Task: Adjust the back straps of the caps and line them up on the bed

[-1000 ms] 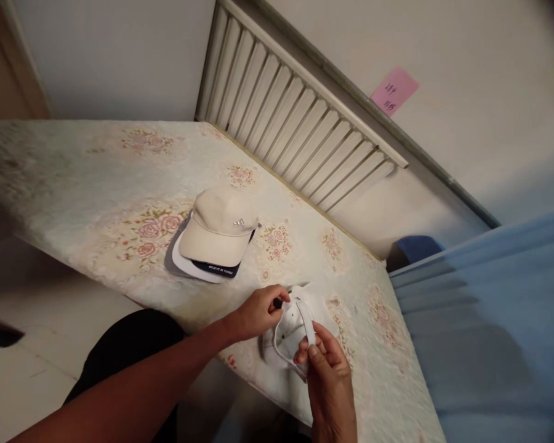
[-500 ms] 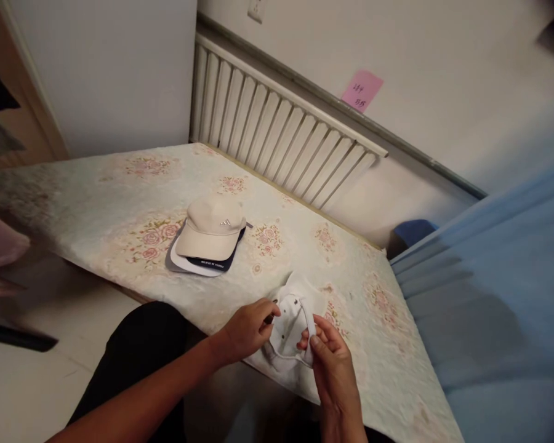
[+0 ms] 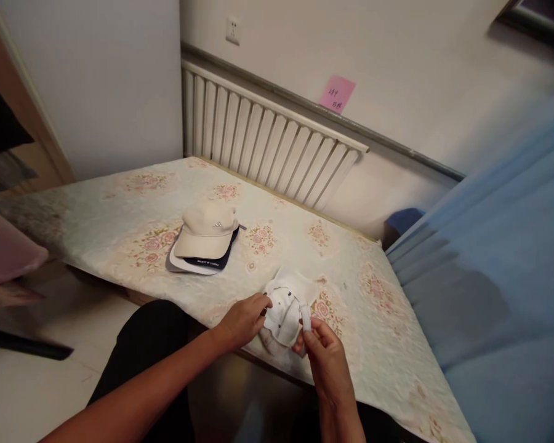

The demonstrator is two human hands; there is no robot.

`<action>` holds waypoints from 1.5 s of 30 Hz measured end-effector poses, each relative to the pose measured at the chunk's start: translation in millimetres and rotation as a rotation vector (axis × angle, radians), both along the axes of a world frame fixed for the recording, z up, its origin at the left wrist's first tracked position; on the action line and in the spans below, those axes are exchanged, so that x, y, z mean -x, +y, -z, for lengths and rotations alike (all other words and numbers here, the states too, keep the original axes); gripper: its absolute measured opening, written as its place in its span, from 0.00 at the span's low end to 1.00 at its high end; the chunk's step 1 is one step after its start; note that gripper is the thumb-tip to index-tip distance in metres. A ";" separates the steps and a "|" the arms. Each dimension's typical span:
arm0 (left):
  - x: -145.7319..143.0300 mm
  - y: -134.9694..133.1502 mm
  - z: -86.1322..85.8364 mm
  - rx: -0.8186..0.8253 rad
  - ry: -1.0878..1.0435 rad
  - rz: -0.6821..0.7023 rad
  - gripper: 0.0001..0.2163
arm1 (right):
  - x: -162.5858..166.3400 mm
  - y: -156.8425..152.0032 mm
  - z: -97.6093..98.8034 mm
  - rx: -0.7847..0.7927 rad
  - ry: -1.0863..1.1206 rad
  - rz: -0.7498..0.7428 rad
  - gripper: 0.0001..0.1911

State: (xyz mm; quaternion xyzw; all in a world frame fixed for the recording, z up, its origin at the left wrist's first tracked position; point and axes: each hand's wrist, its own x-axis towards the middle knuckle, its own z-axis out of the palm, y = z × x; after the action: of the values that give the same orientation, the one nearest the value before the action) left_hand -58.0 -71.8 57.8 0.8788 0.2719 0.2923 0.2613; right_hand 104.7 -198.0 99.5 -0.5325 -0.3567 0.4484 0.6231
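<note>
A white cap [image 3: 279,311] lies near the front edge of the flowered bed surface, its hollow inside facing up toward me. My left hand [image 3: 244,321] pinches the cap's rim on the left side. On the right side, my right hand [image 3: 324,349] grips the pale band of the cap between thumb and fingers. To the left and farther back sits a stack of caps [image 3: 196,264], with a beige cap [image 3: 207,231] on top bearing a small metallic logo. White, grey and dark navy brims stick out beneath it.
The floral-covered bed [image 3: 277,258] runs back to a white radiator [image 3: 258,132] on the wall. A blue curtain [image 3: 498,295] hangs at the right. A pink note [image 3: 337,93] is on the wall. A pink-covered object [image 3: 9,246] stands at the far left.
My view has tilted slightly, so the scene sits a little differently. Both hands still hold the white cap, which has shifted only slightly; the stack of caps rests in place.
</note>
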 end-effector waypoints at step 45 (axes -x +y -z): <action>0.6 -23.3 13.9 0.336 -0.234 -0.030 0.14 | 24.1 16.4 13.3 0.201 -0.683 -0.114 0.10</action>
State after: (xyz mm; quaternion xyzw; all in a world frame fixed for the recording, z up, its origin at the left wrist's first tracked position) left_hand -58.7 -95.1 43.8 0.7788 0.2978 0.3470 0.4295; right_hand 80.6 -181.6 86.2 -0.6893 -0.5277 0.3117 0.3865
